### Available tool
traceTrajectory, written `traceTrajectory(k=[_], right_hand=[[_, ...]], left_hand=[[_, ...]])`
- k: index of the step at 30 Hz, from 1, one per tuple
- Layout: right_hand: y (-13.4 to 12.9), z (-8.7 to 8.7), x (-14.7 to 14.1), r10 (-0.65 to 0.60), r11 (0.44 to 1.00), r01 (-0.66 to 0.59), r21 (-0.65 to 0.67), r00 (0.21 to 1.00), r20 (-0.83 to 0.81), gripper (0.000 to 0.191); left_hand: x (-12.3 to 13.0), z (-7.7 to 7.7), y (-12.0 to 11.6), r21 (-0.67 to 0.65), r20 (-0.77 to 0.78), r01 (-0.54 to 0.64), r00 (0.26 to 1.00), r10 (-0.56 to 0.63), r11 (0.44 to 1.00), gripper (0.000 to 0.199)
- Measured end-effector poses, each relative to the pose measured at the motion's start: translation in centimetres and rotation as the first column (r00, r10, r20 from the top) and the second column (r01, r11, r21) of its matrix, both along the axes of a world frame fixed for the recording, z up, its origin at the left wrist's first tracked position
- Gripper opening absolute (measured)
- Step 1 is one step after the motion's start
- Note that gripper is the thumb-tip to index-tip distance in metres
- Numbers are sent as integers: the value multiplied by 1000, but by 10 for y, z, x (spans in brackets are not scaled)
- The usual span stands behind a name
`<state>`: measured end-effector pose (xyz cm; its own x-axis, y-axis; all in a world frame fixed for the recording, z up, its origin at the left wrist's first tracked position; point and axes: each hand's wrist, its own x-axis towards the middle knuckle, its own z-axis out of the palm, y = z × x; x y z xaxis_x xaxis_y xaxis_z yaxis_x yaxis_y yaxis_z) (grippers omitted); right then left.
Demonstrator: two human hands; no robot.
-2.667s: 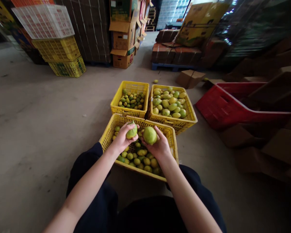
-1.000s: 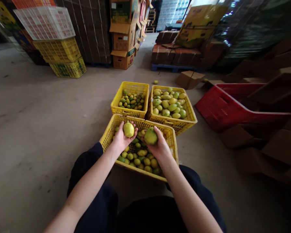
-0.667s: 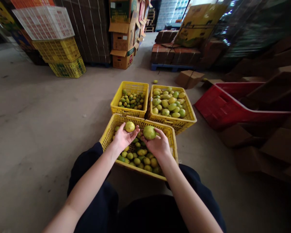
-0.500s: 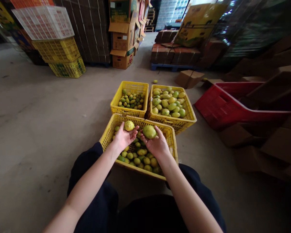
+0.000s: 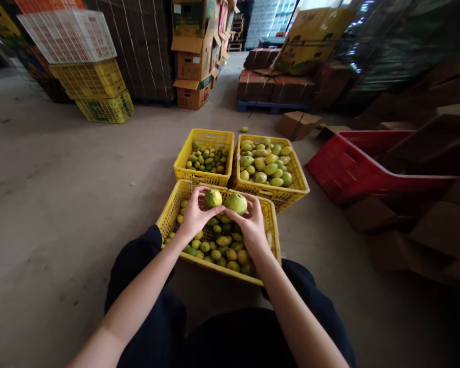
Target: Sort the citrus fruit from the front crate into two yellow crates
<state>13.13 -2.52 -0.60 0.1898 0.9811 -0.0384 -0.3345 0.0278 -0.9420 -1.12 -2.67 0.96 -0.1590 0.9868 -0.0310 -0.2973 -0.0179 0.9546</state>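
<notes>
Over the near yellow crate, my left hand grips a smaller green-yellow fruit. Beside it my right hand is closed round a larger green fruit. The two fruits are held side by side, and my thumbs nearly meet below them. Many green and yellow fruits lie in the near crate, partly hidden by my hands. Behind it, the back left crate holds small fruits, and the back right crate is filled with larger ones.
A red crate stands at the right among cardboard boxes. Stacked crates are at the back left. Cartons and a loaded blue pallet stand farther back. One fruit lies on the floor.
Both hands have turned from palms up to gripping the fruits from the sides. The left fruit has moved right, closer to the right one, and the thumbs have come together.
</notes>
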Motion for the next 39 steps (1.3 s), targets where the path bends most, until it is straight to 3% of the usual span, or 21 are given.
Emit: traceTrajectory(k=[4, 7, 16, 23, 31, 36, 39], right_hand=[[-3, 3, 4, -90, 988, 76, 132, 991, 98, 58], [-4, 7, 6, -59, 986, 42, 159, 993, 103, 55], [1, 22, 14, 104, 994, -104, 11, 972, -210, 43], [3, 23, 25, 196, 977, -211, -27, 944, -265, 35], [3, 21, 20, 204, 967, -238, -89, 936, -288, 37], [4, 16, 16, 224, 959, -263, -107, 932, -285, 42], [2, 14, 11, 235, 955, -273, -119, 936, -261, 42]], left_hand=[[-1, 1, -1, 66, -86, 9, 996, -3, 998, 54], [0, 2, 0, 54, -76, 27, 997, -23, 998, 52], [-7, 10, 1, -70, 240, 205, 953, -183, 976, 31], [-11, 11, 5, -160, 390, 208, 912, -131, 965, 23], [-6, -2, 8, -203, 302, 46, 953, 17, 978, 12], [-6, -7, 11, -209, 268, 40, 963, 17, 977, 18], [-8, -6, 9, -187, 270, 106, 961, -52, 977, 16]])
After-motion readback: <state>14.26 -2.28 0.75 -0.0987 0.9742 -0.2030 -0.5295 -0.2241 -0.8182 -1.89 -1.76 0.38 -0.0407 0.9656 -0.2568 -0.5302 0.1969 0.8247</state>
